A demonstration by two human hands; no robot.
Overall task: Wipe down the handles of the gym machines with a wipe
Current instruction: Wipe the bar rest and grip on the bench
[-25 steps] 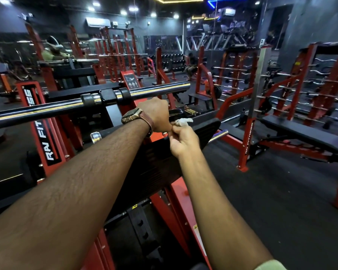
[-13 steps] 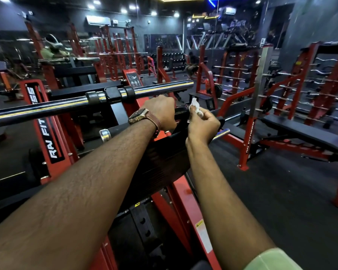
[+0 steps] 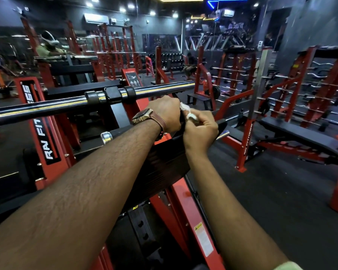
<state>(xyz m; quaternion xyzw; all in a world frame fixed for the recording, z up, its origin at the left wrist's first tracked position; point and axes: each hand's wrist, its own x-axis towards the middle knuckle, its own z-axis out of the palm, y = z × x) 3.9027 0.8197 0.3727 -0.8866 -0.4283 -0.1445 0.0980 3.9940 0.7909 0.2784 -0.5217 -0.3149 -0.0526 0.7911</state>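
Note:
My left hand [image 3: 167,114], with a watch on its wrist, is curled round the black handle [image 3: 220,124] of a red gym machine at the middle of the view. My right hand [image 3: 200,127] pinches a small crumpled white wipe [image 3: 187,112] and holds it against the handle right next to my left hand. Most of the handle is hidden under both hands; its chrome tip [image 3: 223,133] sticks out to the right.
A long dark bar [image 3: 66,103] runs across in front of the hands. The black pad [image 3: 164,162] lies under my forearms. A red bench [image 3: 300,137] and bar racks [image 3: 320,84] stand on the right, with open floor [image 3: 271,201] between.
My right hand rose with the wipe from below the left hand to the handle, first to the right of it, and now sits close against my left hand. The left hand kept its grip.

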